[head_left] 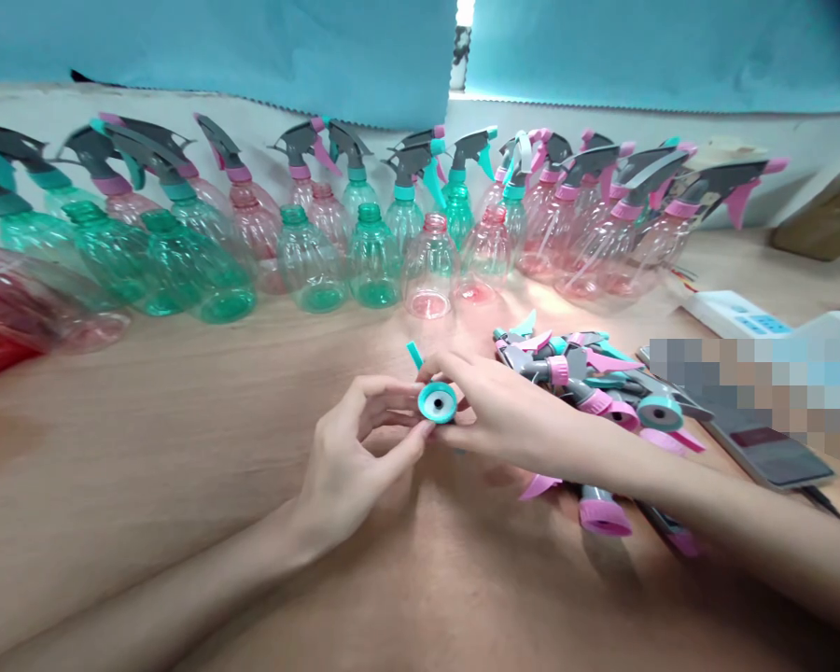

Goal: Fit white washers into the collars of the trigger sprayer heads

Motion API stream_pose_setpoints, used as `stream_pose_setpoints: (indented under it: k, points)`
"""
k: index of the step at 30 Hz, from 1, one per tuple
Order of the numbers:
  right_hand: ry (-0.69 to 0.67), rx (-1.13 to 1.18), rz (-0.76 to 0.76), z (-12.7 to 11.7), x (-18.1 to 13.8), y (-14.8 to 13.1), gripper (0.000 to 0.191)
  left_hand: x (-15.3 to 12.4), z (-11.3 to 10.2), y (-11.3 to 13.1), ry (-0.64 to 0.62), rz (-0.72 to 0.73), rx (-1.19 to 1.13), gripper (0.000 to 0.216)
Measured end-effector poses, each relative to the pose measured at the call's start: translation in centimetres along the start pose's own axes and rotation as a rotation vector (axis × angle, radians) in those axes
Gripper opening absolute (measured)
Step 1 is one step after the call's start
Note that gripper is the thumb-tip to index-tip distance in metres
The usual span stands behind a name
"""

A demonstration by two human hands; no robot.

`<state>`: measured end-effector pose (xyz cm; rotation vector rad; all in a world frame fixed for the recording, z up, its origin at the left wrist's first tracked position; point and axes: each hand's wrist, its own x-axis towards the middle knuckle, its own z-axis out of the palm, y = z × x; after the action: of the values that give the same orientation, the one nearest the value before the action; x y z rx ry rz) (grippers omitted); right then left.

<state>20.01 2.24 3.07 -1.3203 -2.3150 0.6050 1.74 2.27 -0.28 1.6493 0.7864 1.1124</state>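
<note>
Both hands meet over the middle of the table around a spray head [438,403] with a teal collar, its round open underside facing me. My right hand [486,401] grips it from the right, fingers curled over its top. Thumb and fingertips of my left hand [364,453] close on the collar's left side. A teal trigger tip pokes out above the fingers; the rest of the head is hidden by the hands. Right of them lies a pile of loose grey spray heads [560,369] with pink or teal collars, partly behind my right forearm.
Along the wall stand several clear bottles, some topped with spray heads. Open-necked green bottles [374,261] and pink bottles [430,271] are in front. A phone [770,448] with a cable and a white power strip [735,315] lie at right. A brown box [822,215] stands behind.
</note>
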Motion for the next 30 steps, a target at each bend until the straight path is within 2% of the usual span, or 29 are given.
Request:
stream_pose_setpoints:
  k: [6,13,18,21,25,28,30]
  points:
    - [-0.032,-0.033,-0.009,0.7,0.5,0.4,0.008,-0.2,0.2,-0.1,0.027,0.063,0.072,0.018]
    - [-0.118,-0.059,-0.001,-0.4,0.8,0.4,0.010,-0.2,0.0,-0.3,0.044,0.114,0.188,0.014]
    - [-0.136,-0.147,0.035,-3.3,0.0,-0.6,0.014,-0.2,-0.2,-0.4,0.056,0.183,0.357,0.014]
    - [-0.066,-0.256,0.120,-5.8,-1.6,-0.6,0.017,-0.2,-0.2,-0.3,0.034,0.218,0.408,0.013]
    - [-0.056,-0.464,0.166,-8.3,-4.9,0.6,0.016,-0.3,-0.2,-0.1,-0.003,0.251,0.466,0.015]
    - [-0.027,-0.540,0.156,-8.2,-7.8,1.7,0.016,-0.4,-0.2,0.0,-0.014,0.245,0.496,0.015]
    - [-0.010,-0.599,0.072,-7.1,-9.5,2.2,0.020,-0.3,-0.2,0.0,-0.013,0.230,0.508,0.015]
